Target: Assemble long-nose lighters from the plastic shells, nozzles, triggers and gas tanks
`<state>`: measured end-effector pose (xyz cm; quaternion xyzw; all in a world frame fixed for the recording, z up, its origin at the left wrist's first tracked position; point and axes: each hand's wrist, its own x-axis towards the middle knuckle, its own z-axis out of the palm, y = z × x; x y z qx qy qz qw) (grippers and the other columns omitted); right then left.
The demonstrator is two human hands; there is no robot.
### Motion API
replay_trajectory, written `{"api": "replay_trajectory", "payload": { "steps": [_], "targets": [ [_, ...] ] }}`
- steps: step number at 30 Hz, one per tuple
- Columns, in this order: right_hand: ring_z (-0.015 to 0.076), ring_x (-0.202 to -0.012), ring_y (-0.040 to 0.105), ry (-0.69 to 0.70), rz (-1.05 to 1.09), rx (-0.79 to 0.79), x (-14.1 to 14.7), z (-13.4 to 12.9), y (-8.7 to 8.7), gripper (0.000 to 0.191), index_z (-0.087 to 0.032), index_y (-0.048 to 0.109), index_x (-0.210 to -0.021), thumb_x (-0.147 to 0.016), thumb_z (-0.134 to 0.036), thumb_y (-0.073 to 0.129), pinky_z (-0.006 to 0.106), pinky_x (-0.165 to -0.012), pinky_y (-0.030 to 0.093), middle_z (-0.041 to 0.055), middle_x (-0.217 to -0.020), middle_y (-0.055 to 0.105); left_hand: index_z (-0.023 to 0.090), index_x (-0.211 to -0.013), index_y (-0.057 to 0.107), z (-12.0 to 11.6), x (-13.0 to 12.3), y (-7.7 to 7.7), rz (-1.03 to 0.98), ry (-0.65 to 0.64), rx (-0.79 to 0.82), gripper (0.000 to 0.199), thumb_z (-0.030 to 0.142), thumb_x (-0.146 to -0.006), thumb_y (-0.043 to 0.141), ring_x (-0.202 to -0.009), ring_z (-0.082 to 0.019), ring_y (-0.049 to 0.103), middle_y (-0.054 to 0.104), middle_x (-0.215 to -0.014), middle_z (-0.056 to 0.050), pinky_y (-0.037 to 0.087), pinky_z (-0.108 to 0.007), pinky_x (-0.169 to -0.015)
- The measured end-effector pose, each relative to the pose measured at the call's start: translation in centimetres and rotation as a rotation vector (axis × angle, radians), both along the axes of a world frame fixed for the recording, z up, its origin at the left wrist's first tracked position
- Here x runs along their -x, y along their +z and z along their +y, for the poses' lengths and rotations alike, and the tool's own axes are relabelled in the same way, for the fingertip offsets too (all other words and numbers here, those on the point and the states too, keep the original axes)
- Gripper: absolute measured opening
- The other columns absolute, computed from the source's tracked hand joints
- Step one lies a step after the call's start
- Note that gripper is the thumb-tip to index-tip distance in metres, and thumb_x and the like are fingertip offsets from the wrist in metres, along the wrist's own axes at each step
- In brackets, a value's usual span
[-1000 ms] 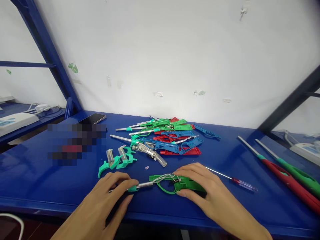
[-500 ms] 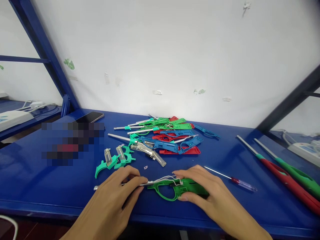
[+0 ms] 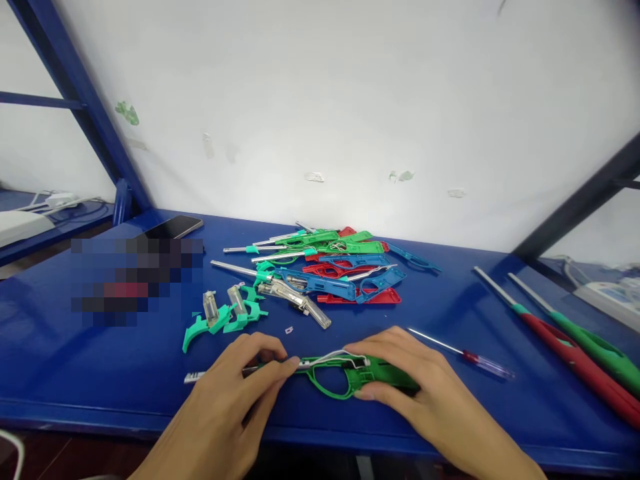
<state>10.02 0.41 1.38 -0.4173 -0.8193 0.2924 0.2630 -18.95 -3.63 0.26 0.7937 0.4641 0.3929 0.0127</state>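
One metal tube (image 3: pixel 194 377) pinched by left fingers (image 3: pixel 280 369), now nearer the green casing (image 3: pixel 361 378) gripped by right fingers (image 3: pixel 375 347)

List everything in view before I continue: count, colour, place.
Wall: one, white, back.
Table: one, blue, below.
Frame bars: several, blue, sides.
Boxes: several, white, sides.
Cables: several, white, sides.
Phone: one, dark, back left.
Pixelated patch: one, dark, left.
Loose casings: many, green, red, blue, centre.
Loose rods: several, silver, centre.
Brackets: several, teal, centre-left.
Tanks: several, clear, centre-left.
Chip: one, pale, centre.
Screwdriver: one, red and clear, right.
Lighters: two, red and green, right.
Held rod: one, silver, front.
Held casing: one, green, front.
Wires: some, white, on held casing.
Left grip: one, bare, pinching held rod.
Right grip: one, bare, around held casing.
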Motion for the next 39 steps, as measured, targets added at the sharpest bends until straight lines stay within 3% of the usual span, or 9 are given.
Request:
{"api": "replay_trajectory", "payload": {
  "steps": [8,16,21,26,39],
  "targets": [
    [0.0176,-0.112,0.072,-0.007,0.016,0.007,-0.2,0.0,-0.3,0.032,-0.047,0.076,-0.129,-0.101,-0.037,0.085,0.027,-0.1,0.054,-0.0088,-0.121,0.081,0.03,-0.101,0.083,0.1,0.0,0.3,0.017,0.046,0.002,0.039,0.034,-0.118,0.048,-0.086,-0.012,0.081,0.075,-0.105,-0.002,0.064,-0.015,-0.079],
    [0.0177,-0.112,0.073,-0.015,0.012,0.026,0.1,-0.2,-0.1,0.028,-0.045,0.078,-0.127,-0.101,-0.038,0.084,0.026,-0.1,0.055,-0.0084,-0.12,0.082,0.027,-0.114,0.075,-0.3,0.2,-0.2,0.095,0.031,-0.034,0.023,0.022,-0.109,0.053,-0.104,-0.017,0.08,0.074,-0.116,-0.005,0.066,-0.023,-0.092],
    [0.0164,-0.115,0.075,-0.107,0.034,-0.013,0.1,-0.3,-0.1,0.017,-0.043,0.079,-0.124,-0.11,-0.038,0.071,0.026,-0.104,0.055,-0.0069,-0.128,0.079,0.029,-0.111,0.073,0.3,0.0,-0.7,0.086,0.04,-0.087,0.022,0.027,-0.114,0.051,-0.1,-0.013,0.08,0.074,-0.112,-0.002,0.063,-0.016,-0.094],
    [0.017,-0.107,0.077,-0.145,0.033,-0.041,0.1,-0.2,-0.3,0.01,-0.036,0.083,-0.107,-0.108,-0.038,0.073,0.026,-0.098,0.057,-0.004,-0.12,0.079,0.03,-0.109,0.074,0.4,0.6,-1.4,0.072,0.014,-0.042,0.024,0.036,-0.117,0.052,-0.097,-0.01,0.081,0.073,-0.114,-0.001,0.06,-0.01,-0.093],
    [0.0157,-0.104,0.077,-0.11,0.062,-0.037,0.1,0.1,-0.2,0.011,-0.032,0.077,-0.103,-0.111,-0.029,0.069,0.025,-0.093,0.056,-0.005,-0.113,0.081,0.03,-0.108,0.078,0.1,0.3,-1.5,0.028,0.027,-0.015,0.034,0.045,-0.119,0.05,-0.094,-0.013,0.082,0.077,-0.113,-0.002,0.065,-0.015,-0.09]
  ]
}}
